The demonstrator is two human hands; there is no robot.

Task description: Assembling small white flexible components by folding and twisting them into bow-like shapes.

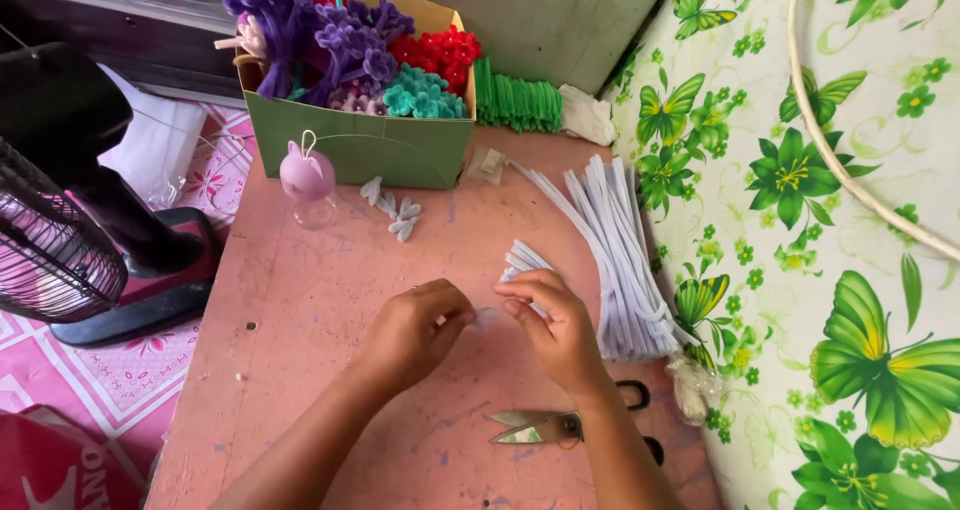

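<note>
My left hand (415, 332) and my right hand (553, 328) meet over the pink tabletop (330, 300), fingertips almost touching. My right hand grips a small bundle of short white pipe cleaners (524, 261) that sticks out above the fingers. My left hand pinches at the near end of that bundle with thumb and forefinger; what lies between them is too small to tell. A big pile of long white pipe cleaners (615, 260) lies just right of my right hand.
Scissors (545, 427) lie under my right forearm. A green box (360, 140) full of purple, red and teal pipe-cleaner flowers (350, 45) stands at the back, with green pipe cleaners (517, 100) beside it. A lilac rabbit-shaped bottle (307, 178) and a black fan (60, 200) stand left.
</note>
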